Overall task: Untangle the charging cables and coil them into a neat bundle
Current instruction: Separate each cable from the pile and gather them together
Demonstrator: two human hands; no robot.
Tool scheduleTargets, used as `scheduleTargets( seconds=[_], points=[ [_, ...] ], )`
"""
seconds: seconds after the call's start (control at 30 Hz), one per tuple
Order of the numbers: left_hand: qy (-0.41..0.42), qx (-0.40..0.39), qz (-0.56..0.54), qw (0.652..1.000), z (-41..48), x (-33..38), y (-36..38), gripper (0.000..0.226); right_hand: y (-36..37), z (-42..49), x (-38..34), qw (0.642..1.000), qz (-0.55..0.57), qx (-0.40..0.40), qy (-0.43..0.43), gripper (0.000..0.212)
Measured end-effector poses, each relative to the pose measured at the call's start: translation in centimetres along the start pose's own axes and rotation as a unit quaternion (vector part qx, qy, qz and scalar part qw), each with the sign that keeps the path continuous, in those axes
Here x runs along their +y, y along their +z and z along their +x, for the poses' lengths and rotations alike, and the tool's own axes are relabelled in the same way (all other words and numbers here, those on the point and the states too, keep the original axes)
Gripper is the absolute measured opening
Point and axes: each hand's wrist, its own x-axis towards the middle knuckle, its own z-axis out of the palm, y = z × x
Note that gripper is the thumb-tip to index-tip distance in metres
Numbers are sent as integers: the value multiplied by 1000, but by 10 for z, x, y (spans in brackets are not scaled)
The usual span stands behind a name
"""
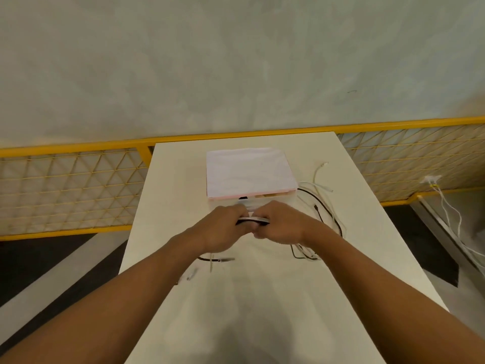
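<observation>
Forearms: two bare arms enter from the lower corners and converge toward the middle.
Table [262, 298]: smooth, matte, cream-white rectangular top that narrows into the distance.
Loose ends [217, 259]: nearer than the left fingers, just under that wrist, a thin black cord with a metal-tipped plug lies flat. A small pale plug lies beside it, too blurred to identify.
Left hand [223, 227]: knuckles up, fingers curled down and clamped on the left end of the cable bundle [253, 219].
Right hand [278, 224]: knuckles up, fingers curled and clamped on the bundle's right end, its knuckles nearly meeting those of the left.
Cable bundle: a short, flat band of thin black and white strands lying side by side, spanning the small gap between the two sets of fingers. Whether it touches the table cannot be told.
Tangled cables [325, 219]: right of the right fingers, thin round black and white cords sprawl in loose loops on the table, some passing under that wrist. One white strand runs beyond the fingers and ends in a small plug.
Box [249, 172]: just beyond the fingertips, a rectangular container with pale translucent walls, a flat white lid and a pink edge.
Fence [73, 185]: beyond the table, a yellow metal frame filled with wire mesh in triangles.
White cords [446, 206]: well right of the right fingers and off the table, these trail down from a white socket.
Floor [236, 61]: mottled grey-green, beyond the fence.
</observation>
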Motion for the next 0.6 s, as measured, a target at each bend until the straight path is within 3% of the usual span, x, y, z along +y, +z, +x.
scheduleTargets(
  seconds=[0.13,0.33,0.5,0.6],
  points=[
    [-45,-21,-6,999,-13,-24,-3,35,-6,-6,10,994,48,98,19,6],
    [-104,5,-82,991,-26,-56,0,39,-22,-11,36,970,142,181,85,25],
    [-77,7,-56,995,-29,-55,0,39,-23,-12,58,986,62,94,127,6],
    [-60,1,-42,997,-25,-42,-3,30,-28,-14,41,996,35,19,84,20]
  ],
)
